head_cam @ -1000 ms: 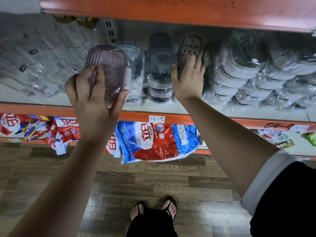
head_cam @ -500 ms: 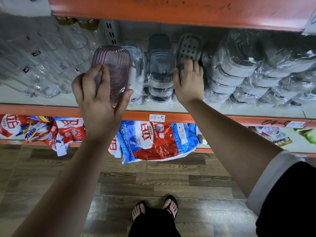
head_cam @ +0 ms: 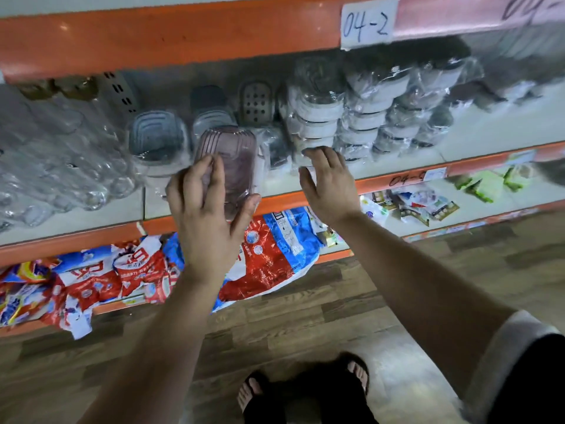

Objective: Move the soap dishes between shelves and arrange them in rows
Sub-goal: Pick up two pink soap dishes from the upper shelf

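Purple soap dish (head_cam: 227, 162) in left hand (head_cam: 208, 215) (right hand (head_cam: 328, 182) beside).

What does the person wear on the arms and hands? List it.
The left hand and right hand are bare: no gloves, rings or watch show. The right arm has a black short sleeve with a pale cuff; the left arm shows none.

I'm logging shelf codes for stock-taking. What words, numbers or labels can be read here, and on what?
"04-2": handwritten on the white paper tag on the upper orange beam.
"04-": handwritten on the pale strip at top right, cut off by the frame.
"04-": written on the middle beam; last digit unclear.
Detergent bags: print too blurred to read.
Small white sticker: unreadable.
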`<state>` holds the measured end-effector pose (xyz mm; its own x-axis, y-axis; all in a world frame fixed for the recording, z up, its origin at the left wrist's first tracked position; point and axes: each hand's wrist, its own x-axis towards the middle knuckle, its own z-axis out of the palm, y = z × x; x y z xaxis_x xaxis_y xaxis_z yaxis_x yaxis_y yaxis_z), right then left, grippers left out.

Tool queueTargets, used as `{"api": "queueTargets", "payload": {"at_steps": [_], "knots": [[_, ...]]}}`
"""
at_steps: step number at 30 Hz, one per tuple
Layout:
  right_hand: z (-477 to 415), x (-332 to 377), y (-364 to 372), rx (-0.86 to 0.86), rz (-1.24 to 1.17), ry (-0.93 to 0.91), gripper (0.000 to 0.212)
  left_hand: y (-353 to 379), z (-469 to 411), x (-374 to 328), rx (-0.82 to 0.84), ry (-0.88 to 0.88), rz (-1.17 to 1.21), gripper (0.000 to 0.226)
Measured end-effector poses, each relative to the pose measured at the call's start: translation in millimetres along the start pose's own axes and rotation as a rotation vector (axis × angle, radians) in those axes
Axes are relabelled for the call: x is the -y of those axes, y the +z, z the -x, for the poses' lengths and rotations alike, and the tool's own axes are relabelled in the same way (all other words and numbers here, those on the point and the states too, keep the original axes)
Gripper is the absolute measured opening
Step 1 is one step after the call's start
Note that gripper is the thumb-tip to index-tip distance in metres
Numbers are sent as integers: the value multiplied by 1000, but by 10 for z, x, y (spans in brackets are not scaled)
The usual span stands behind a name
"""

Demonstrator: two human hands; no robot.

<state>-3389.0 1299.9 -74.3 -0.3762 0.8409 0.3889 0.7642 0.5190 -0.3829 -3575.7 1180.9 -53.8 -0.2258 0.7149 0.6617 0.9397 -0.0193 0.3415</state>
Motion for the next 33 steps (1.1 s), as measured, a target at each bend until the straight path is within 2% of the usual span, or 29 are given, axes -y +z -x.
{"api": "queueTargets", "payload": {"at_steps": [11, 20, 25, 33], "knots": [[703, -1692, -1050, -93, 94, 135, 38, 687, 238, -1778, 118, 107, 90, 63], [1099, -3038, -2023, -41, 121, 113, 36, 1459, 319, -3432, 121, 21, 155, 66], [1146, -3554, -2160, -39, 110, 135, 38, 1849, 265, -3868, 112, 22, 136, 68], [890, -4079, -2084, 6, 79, 181, 40, 2424, 41, -4044, 108, 38, 139, 66]]}}
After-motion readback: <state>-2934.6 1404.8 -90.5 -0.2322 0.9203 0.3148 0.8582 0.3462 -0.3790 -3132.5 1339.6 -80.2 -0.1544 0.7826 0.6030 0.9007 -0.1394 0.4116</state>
